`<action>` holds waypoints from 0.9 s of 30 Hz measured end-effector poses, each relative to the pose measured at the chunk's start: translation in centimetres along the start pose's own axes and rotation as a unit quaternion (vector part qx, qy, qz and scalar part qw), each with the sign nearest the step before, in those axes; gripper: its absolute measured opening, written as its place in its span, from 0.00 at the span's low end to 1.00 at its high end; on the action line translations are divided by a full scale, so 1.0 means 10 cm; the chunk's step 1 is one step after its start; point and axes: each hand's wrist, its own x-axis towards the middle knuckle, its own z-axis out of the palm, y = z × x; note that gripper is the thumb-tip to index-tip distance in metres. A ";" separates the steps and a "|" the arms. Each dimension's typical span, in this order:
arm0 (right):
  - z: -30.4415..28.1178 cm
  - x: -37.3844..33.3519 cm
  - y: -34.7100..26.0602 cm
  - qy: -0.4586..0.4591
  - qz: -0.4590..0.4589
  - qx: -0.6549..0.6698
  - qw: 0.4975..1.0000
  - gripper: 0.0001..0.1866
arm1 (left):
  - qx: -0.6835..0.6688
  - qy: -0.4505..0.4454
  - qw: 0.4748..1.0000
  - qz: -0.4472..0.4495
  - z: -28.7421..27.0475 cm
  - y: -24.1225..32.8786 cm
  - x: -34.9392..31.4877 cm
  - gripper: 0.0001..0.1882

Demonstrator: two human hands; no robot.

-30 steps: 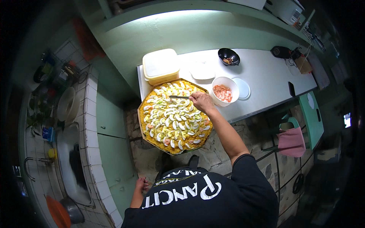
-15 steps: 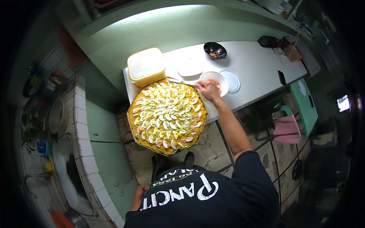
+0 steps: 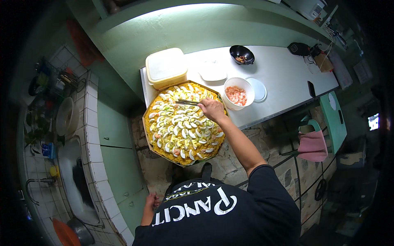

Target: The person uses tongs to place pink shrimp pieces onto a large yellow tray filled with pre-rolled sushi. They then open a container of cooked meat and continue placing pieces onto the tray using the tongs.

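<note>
sink: i see a white basin (image 3: 67,168) in a tiled counter (image 3: 95,153), well left of the octagonal tray (image 3: 146,132).
left hand (image 3: 152,201): low, nearer the camera wearer than the tray and apart from it; its fingers look curled, but i cannot tell whether they hold anything.
lidded box (image 3: 166,67): pale yellow, just beyond the tray's far left edge.
food (image 3: 180,129): yellow, topped with egg slices, filling the tray, whose far part lies over the white table (image 3: 283,82) and near part juts past its edge.
tongs (image 3: 186,102): slim, dark, over the tray's far half, tips leftward; i cannot make out whether they grip anything.
white dish (image 3: 213,74): just beyond the tray's far right.
right hand (image 3: 212,110): over the tray's right side, thumb and fingers pinching the tongs.
tub (image 3: 231,105): white, round, shrimp (image 3: 236,95) inside, beside the tray's right edge.
black bowl (image 3: 235,52): farther back, right of the tray.
round lid (image 3: 258,90): right of the tray, past the tub.
pink cloth (image 3: 312,146): well right of the tray.
</note>
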 end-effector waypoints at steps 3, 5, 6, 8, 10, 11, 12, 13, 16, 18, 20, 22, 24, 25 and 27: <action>-0.03 0.05 0.05 -0.026 0.033 0.031 0.999 0.15 | 0.001 -0.005 1.000 -0.012 -0.01 -0.23 0.10 0.14; -0.03 0.07 0.07 -0.019 0.030 0.011 0.999 0.15 | 0.006 -0.009 1.000 -0.010 -0.03 -0.29 0.17 0.14; -0.05 0.09 0.01 -0.020 0.026 0.000 0.999 0.14 | 0.008 -0.011 1.000 -0.006 -0.03 -0.30 0.17 0.14; -0.11 0.11 -0.07 -0.022 0.018 -0.021 0.999 0.14 | 0.015 -0.013 1.000 0.005 -0.05 -0.30 0.18 0.14; -0.16 0.14 -0.08 -0.018 0.011 -0.036 0.999 0.14 | 0.030 -0.018 0.999 0.025 -0.05 -0.17 0.15 0.14; -0.18 0.15 -0.05 -0.018 0.010 -0.038 0.999 0.14 | 0.043 -0.023 0.998 0.040 -0.07 -0.09 0.11 0.14; -0.21 0.15 -0.04 -0.018 0.008 -0.040 0.999 0.14 | 0.060 -0.029 0.996 0.059 -0.09 0.00 0.05 0.14; -0.26 0.16 -0.07 -0.044 0.027 -0.055 0.997 0.15 | 0.080 -0.038 0.993 0.081 -0.10 0.05 0.03 0.14; -0.40 0.21 0.01 -0.028 0.037 -0.019 0.999 0.18 | 0.135 -0.057 0.980 0.136 -0.13 0.12 0.02 0.14; -0.69 0.21 0.16 0.015 0.096 0.087 0.991 0.19 | 0.065 -0.026 0.995 0.069 -0.17 -0.02 0.11 0.12; -1.02 0.15 0.54 0.140 0.097 0.137 0.976 0.17 | -0.031 0.018 0.999 -0.002 -0.17 -0.17 0.26 0.12; -1.33 -0.01 0.95 0.202 0.135 0.048 0.969 0.16 | -0.002 0.008 0.999 0.033 -0.16 -0.20 0.29 0.13; -1.47 -0.16 1.16 0.113 0.200 -0.058 0.971 0.15 | 0.117 0.002 0.988 0.102 -0.19 -0.25 0.23 0.13; -1.45 -0.24 1.29 0.104 0.201 -0.099 0.969 0.15 | 0.206 0.000 0.967 0.151 -0.22 -0.25 0.22 0.13; -1.34 -0.33 1.45 0.093 0.198 -0.159 0.963 0.14 | 0.394 -0.002 0.880 0.265 -0.27 -0.25 0.19 0.14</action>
